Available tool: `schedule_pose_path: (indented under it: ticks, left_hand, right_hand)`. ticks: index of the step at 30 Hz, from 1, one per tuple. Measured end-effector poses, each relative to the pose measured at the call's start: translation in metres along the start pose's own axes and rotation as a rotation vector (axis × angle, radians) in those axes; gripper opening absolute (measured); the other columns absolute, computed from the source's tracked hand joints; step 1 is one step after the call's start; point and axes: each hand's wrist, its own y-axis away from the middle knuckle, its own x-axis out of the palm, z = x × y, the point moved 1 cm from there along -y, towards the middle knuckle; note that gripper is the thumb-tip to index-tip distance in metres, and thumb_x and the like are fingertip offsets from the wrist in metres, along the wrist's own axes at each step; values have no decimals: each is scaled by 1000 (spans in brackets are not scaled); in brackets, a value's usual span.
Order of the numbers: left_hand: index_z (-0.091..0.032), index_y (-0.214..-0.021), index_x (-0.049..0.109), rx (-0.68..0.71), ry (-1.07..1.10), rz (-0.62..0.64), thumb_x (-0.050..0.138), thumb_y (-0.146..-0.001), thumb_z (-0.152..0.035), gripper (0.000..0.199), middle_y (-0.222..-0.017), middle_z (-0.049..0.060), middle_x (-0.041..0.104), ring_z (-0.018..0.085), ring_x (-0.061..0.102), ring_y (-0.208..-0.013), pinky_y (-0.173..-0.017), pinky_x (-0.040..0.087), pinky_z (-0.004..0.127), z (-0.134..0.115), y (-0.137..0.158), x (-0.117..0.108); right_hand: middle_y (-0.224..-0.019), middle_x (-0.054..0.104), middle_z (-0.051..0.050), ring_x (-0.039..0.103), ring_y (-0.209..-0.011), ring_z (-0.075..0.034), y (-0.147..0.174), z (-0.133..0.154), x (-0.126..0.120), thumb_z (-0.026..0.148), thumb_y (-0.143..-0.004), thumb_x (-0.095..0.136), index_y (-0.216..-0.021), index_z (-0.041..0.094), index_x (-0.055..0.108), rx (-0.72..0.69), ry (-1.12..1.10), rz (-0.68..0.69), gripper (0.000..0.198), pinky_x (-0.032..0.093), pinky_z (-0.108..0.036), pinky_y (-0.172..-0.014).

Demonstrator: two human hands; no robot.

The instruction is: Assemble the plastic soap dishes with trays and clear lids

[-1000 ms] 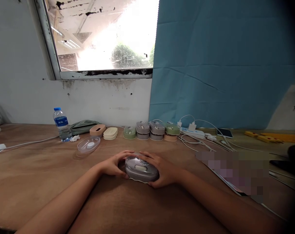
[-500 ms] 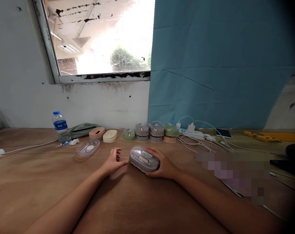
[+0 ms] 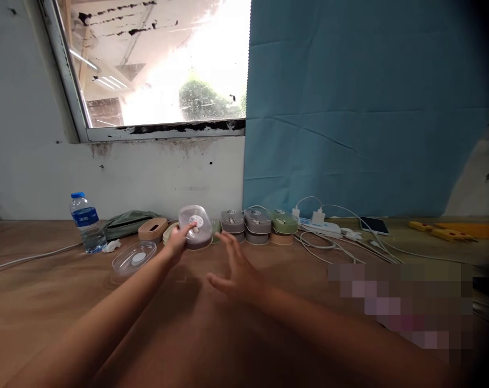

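My left hand (image 3: 179,241) grips a grey soap box (image 3: 196,237) with a clear lid and a round label, thumb across its face. The box is tilted toward me, raised in front of the row at the back of the table. Close by on the right, my right hand (image 3: 241,272) is open, fingers spread, touching nothing. Just beyond the held box, a green soap box (image 3: 216,230) and a cream one (image 3: 169,231) are partly hidden. Farther right are two grey stacked boxes (image 3: 232,222) (image 3: 257,223) and a green-over-peach one (image 3: 284,222).
At the left lie a clear lid (image 3: 134,257), a peach box part (image 3: 153,230), a green pouch (image 3: 127,222), crumpled tissue (image 3: 111,246) and a water bottle (image 3: 86,223). To the right are a power strip (image 3: 323,228) with cables, a phone (image 3: 374,226) and yellow tools (image 3: 454,235).
The grey soap box has passed from my right hand to my left and moved up, back and left, now tilted toward me. My right hand has let go and opened.
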Motion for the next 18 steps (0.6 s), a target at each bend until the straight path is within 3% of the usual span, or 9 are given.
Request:
schedule_pose_path:
  ticks: [4, 9, 13, 18]
  left_hand:
    - [-10, -87, 59, -74, -54, 4, 64, -66, -34, 32, -68, 7, 66, 17, 62, -60, -54, 47, 25, -11, -65, -7]
    - [-12, -81, 59, -96, -98, 21, 61, -69, -34, 25, -65, 5, 66, 15, 61, -56, -56, 47, 24, -3, -123, 8]
    - [-13, -78, 59, -112, -166, 11, 62, -67, -37, 27, -66, 5, 66, 17, 61, -59, -56, 46, 25, 14, -145, 22]
    - [-12, -81, 59, -118, -232, 27, 63, -64, -38, 31, -74, 10, 67, 21, 62, -71, -60, 46, 27, 35, -152, 26]
  right_hand:
    - [-124, 39, -9, 37, -116, -25, 38, -3, -23, 23, -62, 58, -112, 20, 46, -49, 97, 170, 51, 30, -39, -100]
    - [-116, 49, -9, 38, -116, -28, 74, -21, -38, 19, -59, 57, -96, 21, 56, 55, 189, 270, 36, 33, -42, -97]
    - [-114, 49, -9, 42, -113, -26, 77, -41, -40, 21, -62, 56, -94, 22, 56, 144, 165, 257, 31, 38, -40, -93]
    - [-112, 51, -9, 46, -110, -26, 75, -53, -37, 29, -65, 58, -91, 24, 56, 116, 101, 310, 26, 42, -38, -89]
